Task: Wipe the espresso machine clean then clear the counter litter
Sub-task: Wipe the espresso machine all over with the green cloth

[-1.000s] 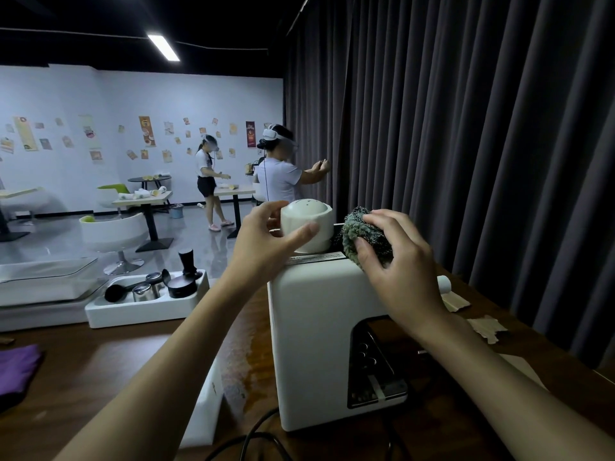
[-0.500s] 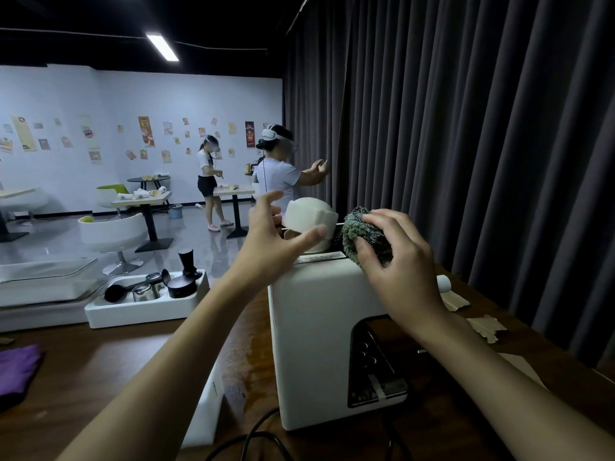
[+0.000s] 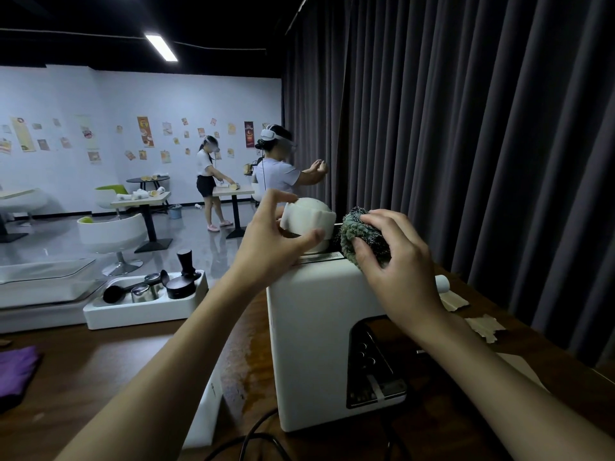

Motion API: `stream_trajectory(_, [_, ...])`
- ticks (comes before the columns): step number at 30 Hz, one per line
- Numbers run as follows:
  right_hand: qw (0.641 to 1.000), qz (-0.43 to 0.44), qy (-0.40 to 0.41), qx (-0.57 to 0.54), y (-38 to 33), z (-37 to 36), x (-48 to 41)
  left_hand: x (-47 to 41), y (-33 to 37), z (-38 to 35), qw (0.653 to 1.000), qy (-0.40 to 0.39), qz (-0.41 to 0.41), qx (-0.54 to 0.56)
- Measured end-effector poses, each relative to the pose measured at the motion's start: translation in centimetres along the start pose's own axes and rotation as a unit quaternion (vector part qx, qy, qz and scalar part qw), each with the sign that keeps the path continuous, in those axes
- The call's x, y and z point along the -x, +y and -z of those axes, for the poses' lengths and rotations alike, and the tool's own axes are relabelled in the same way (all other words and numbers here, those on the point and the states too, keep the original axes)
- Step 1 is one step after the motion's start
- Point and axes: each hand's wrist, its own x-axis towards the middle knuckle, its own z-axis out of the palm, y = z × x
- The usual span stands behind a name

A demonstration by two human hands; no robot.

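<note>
My left hand [image 3: 266, 241] grips the white cap [image 3: 307, 216], tilted, just above the top of the white espresso machine [image 3: 316, 331] on the wooden counter [image 3: 100, 367]. My right hand [image 3: 396, 261] closes around the bunched green cloth [image 3: 357, 229], pressing it on the machine's top edge. Torn paper scraps [image 3: 484, 326] lie on the counter right of the machine, near the curtain [image 3: 466, 128].

two bare forearms, left hand [image 3: 266, 247], right hand [image 3: 399, 271], no sleeves visible

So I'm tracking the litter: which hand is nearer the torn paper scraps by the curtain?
Right. The right hand holds the cloth atop the machine, scraps just beyond its wrist. The left hand grips the white cap, farther away.
</note>
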Motion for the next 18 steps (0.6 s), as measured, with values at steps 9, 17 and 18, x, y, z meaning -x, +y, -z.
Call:
stream_trajectory(9, [1.0,-0.002,-0.003,-0.001,-0.08,0.04,-0.01,-0.1,-0.48,0.08,1.0,-0.012,0.01,-0.005])
stream_trajectory(17, [1.0,-0.002,-0.002,0.003,-0.03,0.0,-0.02,0.16,-0.74,0.2,0.999,-0.003,0.008,0.048])
stream_trajectory(18, [1.0,-0.001,-0.001,0.002,-0.03,-0.03,-0.01,0.31,-0.72,0.17,0.998,-0.016,0.01,0.058])
